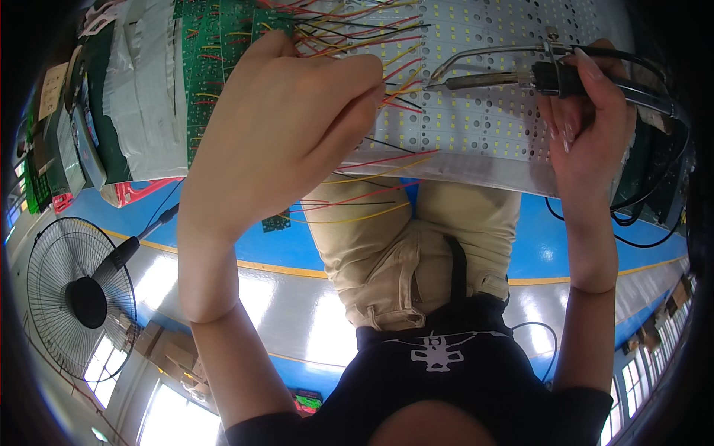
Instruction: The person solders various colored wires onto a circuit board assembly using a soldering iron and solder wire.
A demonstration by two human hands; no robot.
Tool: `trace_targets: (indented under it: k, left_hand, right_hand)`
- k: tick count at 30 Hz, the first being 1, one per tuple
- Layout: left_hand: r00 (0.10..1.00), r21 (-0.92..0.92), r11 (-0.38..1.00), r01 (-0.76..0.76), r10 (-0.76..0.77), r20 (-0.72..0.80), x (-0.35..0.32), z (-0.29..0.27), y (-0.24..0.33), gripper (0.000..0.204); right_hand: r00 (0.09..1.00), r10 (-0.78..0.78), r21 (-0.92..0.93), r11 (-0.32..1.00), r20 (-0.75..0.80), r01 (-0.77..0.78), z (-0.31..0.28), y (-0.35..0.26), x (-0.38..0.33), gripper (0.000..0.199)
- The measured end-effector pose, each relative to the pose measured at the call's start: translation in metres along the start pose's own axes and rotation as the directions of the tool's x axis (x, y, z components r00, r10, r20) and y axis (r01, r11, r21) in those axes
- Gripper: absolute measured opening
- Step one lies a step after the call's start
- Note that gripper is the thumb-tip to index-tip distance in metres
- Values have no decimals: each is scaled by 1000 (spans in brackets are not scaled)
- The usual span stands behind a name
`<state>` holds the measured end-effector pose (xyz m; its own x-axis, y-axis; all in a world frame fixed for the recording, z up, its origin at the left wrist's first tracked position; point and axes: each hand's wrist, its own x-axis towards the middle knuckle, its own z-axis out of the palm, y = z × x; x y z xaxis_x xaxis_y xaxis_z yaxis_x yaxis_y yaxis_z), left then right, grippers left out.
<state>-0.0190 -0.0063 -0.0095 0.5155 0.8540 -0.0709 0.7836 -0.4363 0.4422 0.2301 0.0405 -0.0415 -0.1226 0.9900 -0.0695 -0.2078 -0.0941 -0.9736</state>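
My left hand is closed over the left part of a white LED panel. Red, yellow and black wires come out from under its curled fingers; its fingertips are hidden, so I cannot tell how many wires it pinches. In my right hand is a soldering iron, gripped like a pen. A thin metal feed tube is clamped above it. The iron's tip touches or hovers just above the panel, beside the wire ends. Green circuit boards with wires lie left of the panel.
One small green board hangs with its wires below the panel's near edge. A black cable runs down at the right. A fan stands at lower left, on the blue and grey floor side. Cardboard boxes are stacked behind it.
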Motion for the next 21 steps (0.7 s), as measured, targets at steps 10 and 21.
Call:
trace_targets:
  k: [10, 21]
  left_hand:
    - [1000, 16, 1000, 3, -3, -16, 1, 0, 2, 13]
    - [1000, 13, 1000, 10, -10, -17, 1, 1, 1, 14]
  right_hand:
    - [1000, -19, 6, 1000, 17, 18, 0, 1, 1, 15]
    - [999, -31, -12, 999, 18, 32, 0, 2, 0, 14]
